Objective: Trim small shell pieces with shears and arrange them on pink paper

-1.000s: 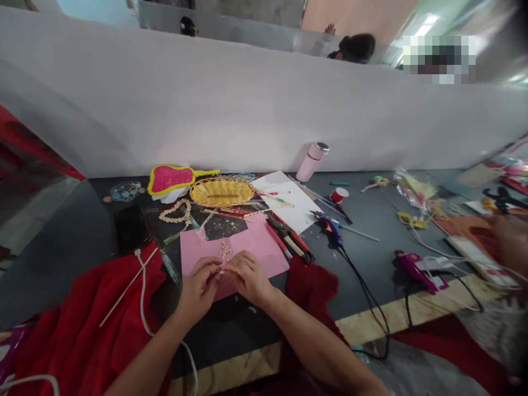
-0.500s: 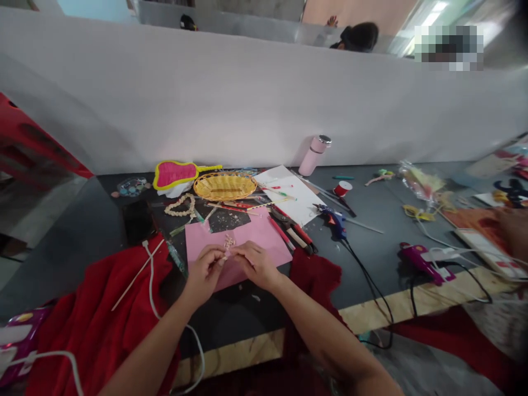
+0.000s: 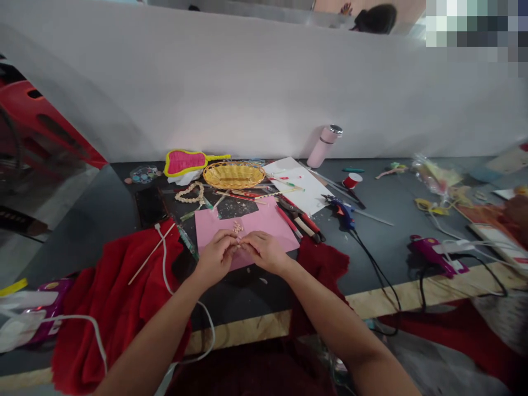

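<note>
Small pale piece [image 3: 238, 245] is held at the fingertips, just below frame centre, over the lower part of the pink sheet [image 3: 264, 223]. It is mostly covered by fingers; exact shape can't be read. Left hand [image 3: 218, 254]: thumb and index are brought together on the piece, which sits at the very tip of the pinch, not in the palm. Right hand [image 3: 266, 252]: fingertips are brought right up to the same spot from the right; whether the piece is also clamped by them can't be told.

Pile of similar pale pieces [image 3: 238, 226] is seen on the sheet, just above the fingertips in frame.

Further out: cutters [image 3: 307, 225] and red pen [image 3: 287, 221] are laid right of the hands, by the sheet's right edge. Beaded heart [image 3: 201, 191] and yellow wicker basket [image 3: 234, 175] are placed above centre, white paper [image 3: 309, 190] to the basket's right. Blue glue gun [image 3: 344, 213] is laid right of the paper, tip toward it. Pink bottle [image 3: 324, 147] is stood upper right of centre, against the partition [image 3: 247, 88]. Red cloth [image 3: 111, 291] is bunched lower left, crossed by a white cable [image 3: 164, 264].
</note>
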The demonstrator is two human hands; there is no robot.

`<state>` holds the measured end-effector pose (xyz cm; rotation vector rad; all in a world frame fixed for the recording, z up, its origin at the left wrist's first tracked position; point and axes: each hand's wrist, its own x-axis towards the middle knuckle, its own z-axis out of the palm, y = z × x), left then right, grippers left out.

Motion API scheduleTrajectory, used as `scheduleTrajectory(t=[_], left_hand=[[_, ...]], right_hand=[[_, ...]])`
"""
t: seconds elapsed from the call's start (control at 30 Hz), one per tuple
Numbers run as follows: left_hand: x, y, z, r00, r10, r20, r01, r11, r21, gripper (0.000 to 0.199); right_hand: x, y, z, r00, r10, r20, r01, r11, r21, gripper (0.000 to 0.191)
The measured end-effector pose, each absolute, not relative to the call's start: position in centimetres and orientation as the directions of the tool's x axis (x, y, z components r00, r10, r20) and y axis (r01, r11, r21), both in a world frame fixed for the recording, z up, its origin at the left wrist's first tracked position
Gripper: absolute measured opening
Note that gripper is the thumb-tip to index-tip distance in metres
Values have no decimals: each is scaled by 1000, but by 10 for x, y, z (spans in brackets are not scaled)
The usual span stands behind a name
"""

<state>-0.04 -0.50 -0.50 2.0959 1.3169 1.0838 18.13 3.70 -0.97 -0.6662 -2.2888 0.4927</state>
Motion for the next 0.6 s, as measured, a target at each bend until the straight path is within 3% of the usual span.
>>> scheduleTrajectory(t=[0.2, 0.37, 0.47, 0.6], left_hand=[[3, -7, -4, 246, 888, 388, 545, -457, 703, 16], [4, -5, -1, 159, 929, 335, 425, -371, 826, 12], [2, -3, 0, 127, 960, 249, 309, -277, 910, 15], [1, -3, 1, 230, 973, 7, 77, -25, 997, 21]], right_hand=[[180, 36, -10, -644, 614, 457, 351, 767, -537, 12], [185, 41, -11, -506, 743, 437, 374, 646, -666, 13], [186, 41, -7, -518, 726, 453, 239, 631, -738, 21], [182, 37, -4, -559, 677, 478, 128, 641, -757, 22]])
